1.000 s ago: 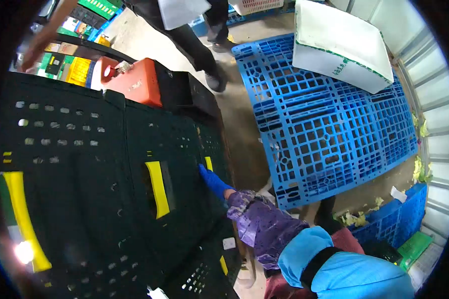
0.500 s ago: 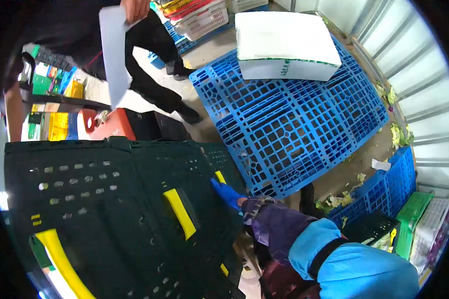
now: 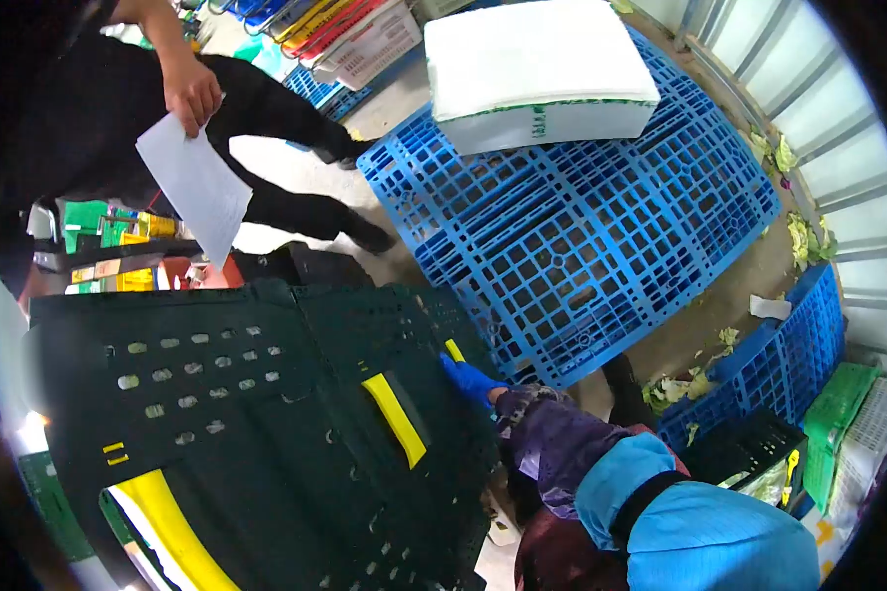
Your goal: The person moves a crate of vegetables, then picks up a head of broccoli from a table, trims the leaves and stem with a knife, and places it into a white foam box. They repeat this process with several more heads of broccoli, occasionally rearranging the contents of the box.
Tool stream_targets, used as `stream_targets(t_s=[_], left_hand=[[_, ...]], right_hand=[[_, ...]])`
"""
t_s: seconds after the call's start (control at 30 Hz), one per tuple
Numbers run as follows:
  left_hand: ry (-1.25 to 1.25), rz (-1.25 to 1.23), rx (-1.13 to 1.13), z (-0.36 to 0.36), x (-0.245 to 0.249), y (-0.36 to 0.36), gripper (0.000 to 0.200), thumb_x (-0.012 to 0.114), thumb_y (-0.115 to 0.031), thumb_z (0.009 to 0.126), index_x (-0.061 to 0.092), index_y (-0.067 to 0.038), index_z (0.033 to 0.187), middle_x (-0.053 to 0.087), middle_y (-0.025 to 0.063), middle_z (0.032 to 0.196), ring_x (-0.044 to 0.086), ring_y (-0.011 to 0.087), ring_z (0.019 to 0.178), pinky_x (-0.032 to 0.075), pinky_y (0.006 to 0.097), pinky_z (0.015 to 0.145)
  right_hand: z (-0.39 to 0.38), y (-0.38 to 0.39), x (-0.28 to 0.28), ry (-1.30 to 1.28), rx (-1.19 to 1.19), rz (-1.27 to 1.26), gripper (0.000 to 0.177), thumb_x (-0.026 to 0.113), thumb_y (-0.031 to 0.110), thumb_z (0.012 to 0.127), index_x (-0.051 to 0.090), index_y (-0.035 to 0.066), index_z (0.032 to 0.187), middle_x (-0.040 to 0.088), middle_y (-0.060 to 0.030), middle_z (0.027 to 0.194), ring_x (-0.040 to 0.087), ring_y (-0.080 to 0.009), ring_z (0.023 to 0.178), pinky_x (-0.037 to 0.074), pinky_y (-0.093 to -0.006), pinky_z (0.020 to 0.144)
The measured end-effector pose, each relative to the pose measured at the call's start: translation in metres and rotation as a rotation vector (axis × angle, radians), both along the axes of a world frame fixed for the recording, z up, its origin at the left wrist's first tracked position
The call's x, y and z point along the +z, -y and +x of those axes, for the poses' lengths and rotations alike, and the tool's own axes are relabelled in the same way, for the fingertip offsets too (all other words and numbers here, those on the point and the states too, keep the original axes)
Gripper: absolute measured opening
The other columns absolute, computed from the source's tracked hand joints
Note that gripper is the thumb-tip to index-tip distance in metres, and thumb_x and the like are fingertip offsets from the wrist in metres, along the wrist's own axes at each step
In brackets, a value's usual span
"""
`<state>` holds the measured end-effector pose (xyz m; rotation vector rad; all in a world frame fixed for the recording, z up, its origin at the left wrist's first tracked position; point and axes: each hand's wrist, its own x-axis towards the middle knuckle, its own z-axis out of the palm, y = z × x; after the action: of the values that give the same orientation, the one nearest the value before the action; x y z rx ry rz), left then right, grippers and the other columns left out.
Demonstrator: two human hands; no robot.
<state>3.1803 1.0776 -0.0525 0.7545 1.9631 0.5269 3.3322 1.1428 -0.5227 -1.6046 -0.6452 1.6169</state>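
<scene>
A large dark green plastic crate fills the lower left of the head view, tilted close to the camera. Its wall has rows of holes, and yellow handles are set into it. My right hand, in a blue glove, grips the crate's far right side beside a small yellow handle. The fingertips are partly hidden against the dark plastic. My left hand does not show.
A blue pallet lies ahead, bearing a white foam box. To the left stands a co-worker, whose hand holds white paper sheets. Another blue pallet, a green crate and leaf scraps are at right.
The crate and my right hand have shifted slightly right in view, the hand still at the same spot on the crate. The co-worker's hand and paper have come lower and left.
</scene>
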Motion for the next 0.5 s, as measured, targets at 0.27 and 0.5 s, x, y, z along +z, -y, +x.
stream_targets(t_s=[0.27,0.5], left_hand=[[-0.011,-0.026,-0.078,0.059,0.020,0.021,0.043,0.040,-0.044,0.088,0.049,-0.006,0.106,0.053,0.0056,0.091,0.051,0.0136,0.077,0.043,0.0216,0.051],[0.042,-0.033,-0.218,0.132,0.046,0.057,0.044,0.039,-0.044,0.088,0.049,-0.005,0.107,0.053,0.0066,0.091,0.051,0.0147,0.077,0.043,0.0221,0.053]], right_hand=[[0.063,0.038,-0.026,0.023,-0.068,-0.038,0.070,0.025,0.058,0.084,0.042,0.003,0.122,0.051,-0.0282,0.109,0.049,-0.0399,0.103,0.037,-0.0417,0.089],[0.167,0.081,0.000,0.068,-0.117,-0.079,0.065,0.026,0.058,0.084,0.041,0.009,0.124,0.051,-0.0277,0.109,0.049,-0.0381,0.103,0.037,-0.0427,0.088]])
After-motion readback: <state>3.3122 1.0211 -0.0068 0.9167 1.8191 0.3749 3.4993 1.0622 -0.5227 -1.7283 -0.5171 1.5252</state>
